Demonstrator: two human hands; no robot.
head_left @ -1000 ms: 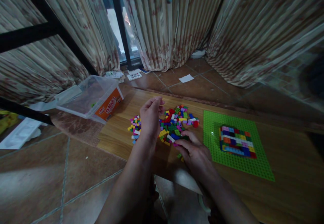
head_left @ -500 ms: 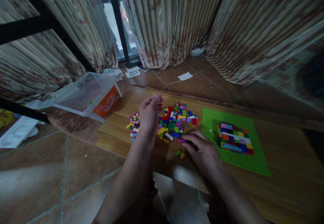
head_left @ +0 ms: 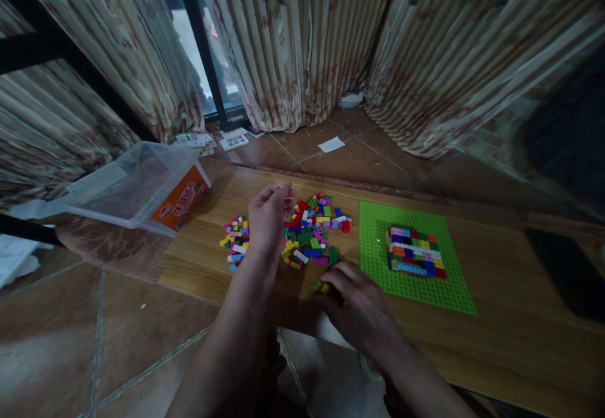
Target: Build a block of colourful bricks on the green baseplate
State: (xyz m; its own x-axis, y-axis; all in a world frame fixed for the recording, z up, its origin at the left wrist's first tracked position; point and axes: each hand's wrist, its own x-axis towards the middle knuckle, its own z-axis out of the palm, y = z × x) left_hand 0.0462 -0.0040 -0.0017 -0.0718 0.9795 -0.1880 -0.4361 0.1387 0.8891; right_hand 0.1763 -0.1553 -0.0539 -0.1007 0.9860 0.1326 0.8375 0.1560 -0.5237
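Observation:
My left hand [head_left: 268, 216] hovers over the loose pile of toy bricks [head_left: 309, 236], its fingers pinched together. Whatever may be in that pinch is too small or hidden to make out. On the near side of the pile, my right hand [head_left: 357, 292] is low over the table, thumb and curled fingers apart around a small yellow brick [head_left: 324, 288] and a green brick [head_left: 317, 285]. A magenta brick [head_left: 321, 260] and a dark green brick [head_left: 333, 255] lie just beyond its fingers. Right of it, a multicoloured brick block [head_left: 416, 253] sits on a green baseplate [head_left: 371, 267].
The wooden table [head_left: 198, 260] carries everything. A clear plastic box [head_left: 137, 181] with an orange label stands at the left end. A dark flat object [head_left: 564, 270] lies on the right. Behind are curtains [head_left: 302, 46] and papers [head_left: 234, 140] on the tiled floor.
My right hand has left the magenta brick and moved nearer to me, to the small yellow and green bricks. My left hand keeps its pinch above the pile. The view has shifted right.

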